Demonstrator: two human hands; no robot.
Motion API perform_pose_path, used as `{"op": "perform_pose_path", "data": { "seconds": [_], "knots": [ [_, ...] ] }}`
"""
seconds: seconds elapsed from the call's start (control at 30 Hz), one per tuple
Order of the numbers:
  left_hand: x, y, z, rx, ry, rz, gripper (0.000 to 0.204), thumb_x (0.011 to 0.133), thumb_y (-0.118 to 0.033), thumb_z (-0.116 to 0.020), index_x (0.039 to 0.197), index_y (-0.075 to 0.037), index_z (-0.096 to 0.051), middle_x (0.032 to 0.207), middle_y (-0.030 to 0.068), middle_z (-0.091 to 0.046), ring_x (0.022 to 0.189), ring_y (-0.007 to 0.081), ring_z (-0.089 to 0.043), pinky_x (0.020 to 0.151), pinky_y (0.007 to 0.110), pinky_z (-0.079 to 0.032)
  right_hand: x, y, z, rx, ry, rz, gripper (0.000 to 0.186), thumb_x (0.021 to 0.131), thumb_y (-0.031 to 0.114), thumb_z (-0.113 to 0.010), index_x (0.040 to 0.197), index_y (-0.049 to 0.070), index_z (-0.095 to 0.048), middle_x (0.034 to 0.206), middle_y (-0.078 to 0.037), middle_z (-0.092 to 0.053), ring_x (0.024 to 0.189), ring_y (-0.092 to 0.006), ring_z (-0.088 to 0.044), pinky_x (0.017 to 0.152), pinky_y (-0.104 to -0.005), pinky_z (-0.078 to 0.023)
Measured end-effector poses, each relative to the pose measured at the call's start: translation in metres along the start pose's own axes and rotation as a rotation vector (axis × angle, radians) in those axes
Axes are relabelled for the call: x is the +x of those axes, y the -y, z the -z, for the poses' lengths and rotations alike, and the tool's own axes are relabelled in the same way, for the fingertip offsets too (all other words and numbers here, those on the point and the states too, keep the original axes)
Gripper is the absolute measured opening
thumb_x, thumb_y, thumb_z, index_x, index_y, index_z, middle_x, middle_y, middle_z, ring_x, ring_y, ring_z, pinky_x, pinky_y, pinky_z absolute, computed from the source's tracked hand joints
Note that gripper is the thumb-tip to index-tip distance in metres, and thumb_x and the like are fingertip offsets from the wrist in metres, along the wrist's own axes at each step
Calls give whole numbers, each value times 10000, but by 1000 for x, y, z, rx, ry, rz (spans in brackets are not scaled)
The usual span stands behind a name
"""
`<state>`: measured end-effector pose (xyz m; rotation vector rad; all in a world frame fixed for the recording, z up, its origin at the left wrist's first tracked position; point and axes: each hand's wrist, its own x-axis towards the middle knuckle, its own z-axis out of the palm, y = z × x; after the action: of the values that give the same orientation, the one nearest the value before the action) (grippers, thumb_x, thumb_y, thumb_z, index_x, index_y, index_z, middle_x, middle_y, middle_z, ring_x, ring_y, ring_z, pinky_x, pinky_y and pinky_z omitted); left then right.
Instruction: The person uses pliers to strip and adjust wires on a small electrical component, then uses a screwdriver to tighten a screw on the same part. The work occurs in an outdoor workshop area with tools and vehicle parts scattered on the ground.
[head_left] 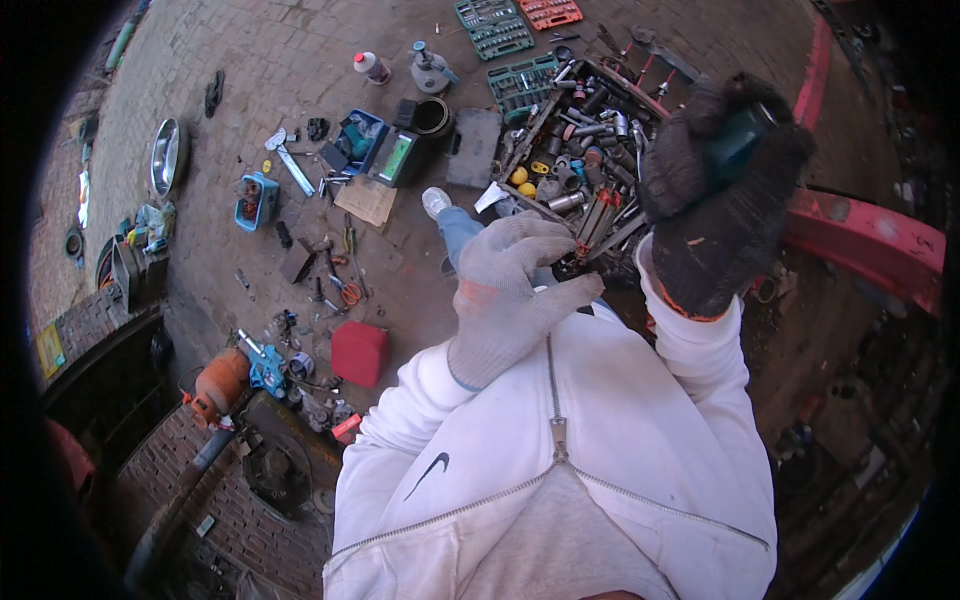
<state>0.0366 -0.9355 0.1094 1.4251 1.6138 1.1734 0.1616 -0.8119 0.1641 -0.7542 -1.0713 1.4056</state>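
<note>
My left hand (515,295), in a pale grey knitted work glove with an orange smudge, is in front of my chest. Its fingers are bent a little, the thumb stands apart, and nothing shows between them. On the right, my right hand (715,200) wears a dark, dirty glove with an orange cuff. It is raised and closed round a dark teal object (738,145) with a smooth surface; the fingers cover most of it, so its kind does not show. Beyond both hands lies a tray heaped with sockets and metal tools (590,140).
Red metal beams (865,240) run along the right. Green socket cases (495,30), a spray bottle (432,70), a blue basket (257,200) and orange-handled scissors (350,292) lie on the brick floor. Nearer left are a red container (360,353) and an orange gas cylinder (220,382).
</note>
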Motion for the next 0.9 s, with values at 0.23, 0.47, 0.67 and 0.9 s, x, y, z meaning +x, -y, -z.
{"op": "perform_pose_path", "data": {
  "seconds": [0.23, 0.47, 0.67, 0.9],
  "knots": [
    [-1, 3, -3, -81, -85, -31, 349, 696, -72, -853, 1015, 2, -733, 1085, 138, -723, 1045, 267, -692, 920, 352, -538, 7, -2, 3, 371, 18, -102, 540, 984, 644, -552, 1159, 135, -597, 911, -33, -641, 505, -129, -468, 457, -259, -382],
    [2, -12, 0, -255, 11, 329, 400, 777, -5, -788, 1167, 39, -712, 1192, 121, -706, 1086, 172, -655, 942, 317, -522, 4, 2, 4, 310, -83, 31, 523, 996, 584, -568, 1238, 121, -607, 987, -29, -556, 548, -100, -438, 433, -264, -366],
    [2, -19, -6, -596, -18, 464, 420, 820, 39, -760, 1227, 70, -663, 1169, 107, -720, 1057, 128, -650, 934, 251, -501, -3, 14, 7, 500, 31, 118, 502, 991, 545, -592, 1212, 94, -610, 991, -43, -583, 620, -128, -494, 510, -287, -418],
    [12, -24, -8, -794, 11, 614, 436, 823, 71, -739, 1248, 88, -643, 1239, 138, -685, 1091, 163, -647, 943, 274, -511, -16, 25, 17, 592, 72, 131, 424, 986, 427, -655, 1208, 67, -623, 1053, -69, -643, 801, -182, -617, 697, -331, -537]
  ]
}}
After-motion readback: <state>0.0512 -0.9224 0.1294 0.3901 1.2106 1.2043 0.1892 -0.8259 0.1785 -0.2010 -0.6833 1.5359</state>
